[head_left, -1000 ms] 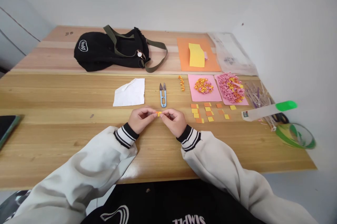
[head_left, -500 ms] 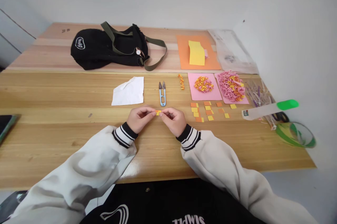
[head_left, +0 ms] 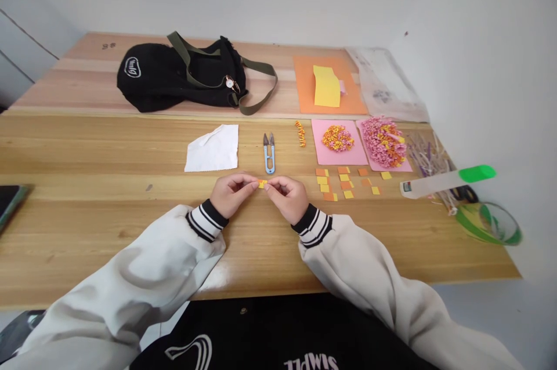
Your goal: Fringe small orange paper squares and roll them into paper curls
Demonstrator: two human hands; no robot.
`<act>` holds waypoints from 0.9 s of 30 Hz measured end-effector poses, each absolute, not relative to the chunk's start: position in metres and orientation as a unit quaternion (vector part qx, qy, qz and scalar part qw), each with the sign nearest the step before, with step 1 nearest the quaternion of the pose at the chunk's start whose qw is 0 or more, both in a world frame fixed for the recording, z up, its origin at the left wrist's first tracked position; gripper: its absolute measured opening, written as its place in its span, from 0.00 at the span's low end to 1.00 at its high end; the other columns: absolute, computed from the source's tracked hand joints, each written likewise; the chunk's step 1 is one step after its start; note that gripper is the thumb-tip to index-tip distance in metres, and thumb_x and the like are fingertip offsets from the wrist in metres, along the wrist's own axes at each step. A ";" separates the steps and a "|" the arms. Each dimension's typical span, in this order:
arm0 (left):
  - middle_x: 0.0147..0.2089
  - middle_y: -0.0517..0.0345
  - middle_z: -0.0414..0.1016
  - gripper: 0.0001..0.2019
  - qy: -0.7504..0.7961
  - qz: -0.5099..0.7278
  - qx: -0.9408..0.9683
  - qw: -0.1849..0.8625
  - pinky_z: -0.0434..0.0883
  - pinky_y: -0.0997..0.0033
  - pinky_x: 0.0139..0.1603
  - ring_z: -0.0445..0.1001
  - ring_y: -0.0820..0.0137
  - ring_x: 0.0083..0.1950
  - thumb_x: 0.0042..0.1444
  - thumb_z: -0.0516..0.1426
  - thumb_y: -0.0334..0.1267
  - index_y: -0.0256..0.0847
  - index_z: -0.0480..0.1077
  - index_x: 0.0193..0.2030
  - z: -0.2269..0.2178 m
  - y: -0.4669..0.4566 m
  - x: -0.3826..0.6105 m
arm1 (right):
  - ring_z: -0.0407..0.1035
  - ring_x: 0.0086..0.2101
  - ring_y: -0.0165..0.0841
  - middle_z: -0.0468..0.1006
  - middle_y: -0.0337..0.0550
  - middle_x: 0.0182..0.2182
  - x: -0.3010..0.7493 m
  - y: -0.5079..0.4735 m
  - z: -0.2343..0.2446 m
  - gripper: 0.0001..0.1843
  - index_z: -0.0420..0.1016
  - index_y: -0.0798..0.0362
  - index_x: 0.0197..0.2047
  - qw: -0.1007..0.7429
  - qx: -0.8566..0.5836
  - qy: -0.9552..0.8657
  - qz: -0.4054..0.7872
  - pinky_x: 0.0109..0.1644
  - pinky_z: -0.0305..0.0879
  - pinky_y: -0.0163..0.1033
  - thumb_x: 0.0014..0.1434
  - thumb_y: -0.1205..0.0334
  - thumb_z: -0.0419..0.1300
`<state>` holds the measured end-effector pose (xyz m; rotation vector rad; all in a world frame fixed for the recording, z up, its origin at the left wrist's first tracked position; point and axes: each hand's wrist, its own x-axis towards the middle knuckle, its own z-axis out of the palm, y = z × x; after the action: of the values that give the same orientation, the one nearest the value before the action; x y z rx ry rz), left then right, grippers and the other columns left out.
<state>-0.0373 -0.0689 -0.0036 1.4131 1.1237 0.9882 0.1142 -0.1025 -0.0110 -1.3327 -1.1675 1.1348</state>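
Observation:
My left hand (head_left: 232, 192) and my right hand (head_left: 287, 196) meet over the wooden table (head_left: 108, 202), both pinching one small yellow-orange paper piece (head_left: 261, 184) between fingertips. Blue thread snips (head_left: 269, 153) lie just beyond the hands. To the right of my right hand lie several small yellow and orange paper squares (head_left: 343, 182).
A white cloth (head_left: 213, 149), a black bag (head_left: 183, 77), orange and yellow sheets (head_left: 328, 89), two pink cards heaped with rolled paper bits (head_left: 337, 139) (head_left: 383, 141), a green-capped tube (head_left: 444, 181), a green-rimmed glass bowl (head_left: 489, 222) and a phone (head_left: 8, 202) lie around.
The view has shifted slightly; both hands stay pinched on the small paper piece in the same spot.

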 end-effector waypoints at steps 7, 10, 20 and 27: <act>0.28 0.54 0.78 0.11 0.464 0.414 0.576 0.530 0.71 0.72 0.35 0.73 0.72 0.30 0.42 0.65 0.44 0.37 0.77 0.26 0.000 -0.070 -0.037 | 0.61 0.21 0.26 0.72 0.38 0.20 0.114 -0.102 -0.010 0.12 0.72 0.54 0.26 0.499 -0.554 -0.466 0.476 0.27 0.60 0.35 0.45 0.53 0.60; 0.28 0.55 0.78 0.11 0.459 0.415 0.566 0.545 0.71 0.72 0.36 0.72 0.72 0.30 0.42 0.64 0.44 0.37 0.77 0.25 0.002 -0.070 -0.038 | 0.61 0.21 0.26 0.71 0.38 0.19 0.114 -0.102 -0.010 0.12 0.72 0.54 0.26 0.497 -0.554 -0.463 0.482 0.27 0.60 0.35 0.45 0.53 0.60; 0.26 0.55 0.77 0.12 0.455 0.415 0.579 0.534 0.69 0.73 0.32 0.71 0.73 0.28 0.40 0.66 0.45 0.36 0.76 0.25 -0.002 -0.069 -0.036 | 0.62 0.21 0.26 0.72 0.38 0.20 0.114 -0.102 -0.009 0.12 0.72 0.54 0.25 0.496 -0.556 -0.474 0.468 0.27 0.61 0.34 0.45 0.52 0.60; 0.25 0.55 0.77 0.13 0.461 0.415 0.582 0.526 0.69 0.73 0.31 0.71 0.73 0.28 0.40 0.65 0.45 0.36 0.75 0.24 -0.003 -0.069 -0.036 | 0.62 0.21 0.26 0.73 0.38 0.20 0.115 -0.103 -0.009 0.12 0.72 0.54 0.25 0.493 -0.556 -0.485 0.462 0.26 0.61 0.34 0.46 0.52 0.61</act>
<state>-0.0356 -0.0693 -0.0027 1.3920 1.1012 0.9922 0.1147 -0.1026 -0.0086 -1.3480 -1.1764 1.1214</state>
